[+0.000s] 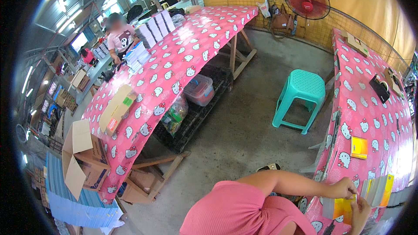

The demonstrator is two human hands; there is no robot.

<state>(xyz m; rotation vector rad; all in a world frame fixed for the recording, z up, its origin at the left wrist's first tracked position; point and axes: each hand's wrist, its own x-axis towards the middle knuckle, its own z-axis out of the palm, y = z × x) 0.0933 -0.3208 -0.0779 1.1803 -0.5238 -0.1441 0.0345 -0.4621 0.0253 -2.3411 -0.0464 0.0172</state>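
Observation:
At the right-hand table, my left hand point(344, 188) is closed in a pinch at the upper edge of a yellow-orange booklet point(338, 208). My right hand point(360, 212) is opposite it, with fingers closed at the booklet's right edge. The fingertips are small and partly hidden. Just right of both hands stand several stacked yellow-and-white booklets point(384, 191). Farther up the same table lies a small yellow pad or booklet point(359, 147), apart from my hands.
A pink patterned cloth covers the right table point(365, 104); a black tape dispenser point(379, 88) sits on it. Beside it stands a green stool point(300, 98). The long left table point(174, 69) carries book stacks point(154, 28) and cardboard; a co-worker point(122, 39) stands behind it. Cartons point(87, 161) stand at left.

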